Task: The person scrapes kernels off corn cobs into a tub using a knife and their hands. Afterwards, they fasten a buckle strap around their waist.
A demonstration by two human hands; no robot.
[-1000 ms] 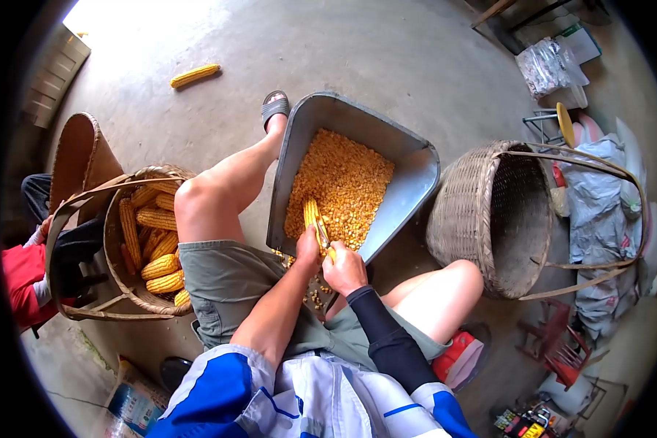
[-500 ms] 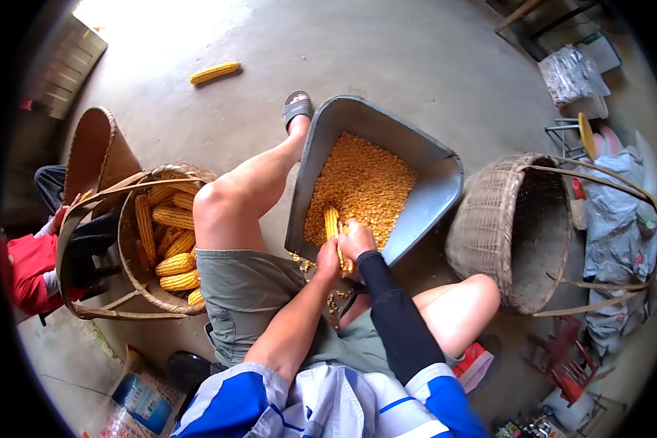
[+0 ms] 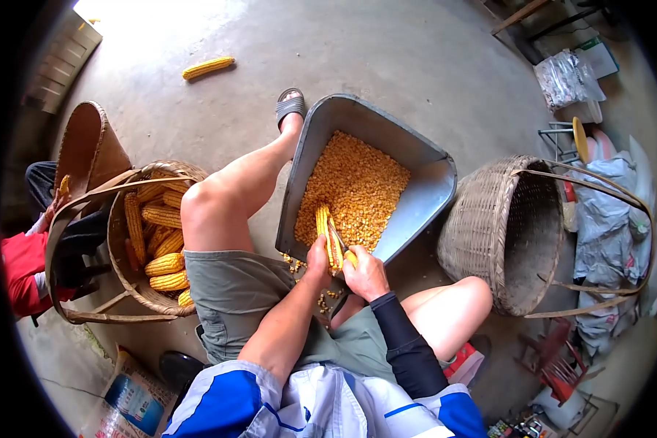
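Note:
My left hand (image 3: 317, 260) is closed round the lower part of a yellow corn cob (image 3: 324, 221), held over the near edge of a grey metal bin (image 3: 432, 193). Bare stripes show along the cob where kernels are gone. My right hand (image 3: 366, 274) grips a small tool (image 3: 351, 258) with a yellow handle, its pointed end against the cob. Loose kernels (image 3: 358, 182) cover much of the bin's bottom, and some lie on the floor below it.
Left of my knee stands a basket (image 3: 117, 248) of corn cobs. To the right, a wicker basket (image 3: 467, 233) lies tilted. One cob (image 3: 209, 68) is on the floor ahead. At far left sits a person in red (image 3: 25, 266), holding a cob. Plastic sacks (image 3: 606, 219) lie at right.
My right hand has drawn back from the cob toward me and to the right, and the tool shows again. The person at left has raised a cob into view. The camera view has shifted slightly.

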